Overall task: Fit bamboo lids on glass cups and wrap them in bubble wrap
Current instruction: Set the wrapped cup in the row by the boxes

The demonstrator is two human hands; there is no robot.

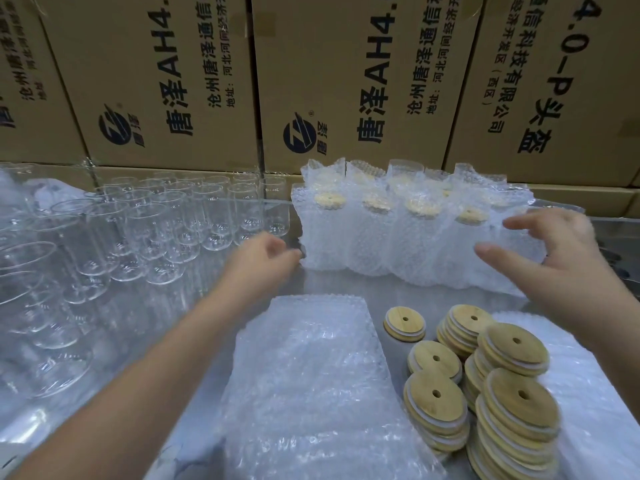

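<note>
Several lidded cups wrapped in bubble wrap [398, 233] stand in rows at the back of the metal table [332, 284]. My left hand [266, 258] hovers at the left end of that group, fingers loosely curled with nothing in them. My right hand [550, 251] is spread open at the right end of the group, in front of the wrapped cups and holding nothing. Many bare glass cups [156, 230] stand at the left. Stacks of round bamboo lids [498, 375], each with a centre hole, lie at the front right. A pile of flat bubble wrap sheets [304, 386] lies in front of me.
Brown cardboard boxes [346, 81] with black print form a wall behind the table. More bubble wrap [588, 393] lies under and to the right of the lid stacks. Large glass cups [31, 306] crowd the near left.
</note>
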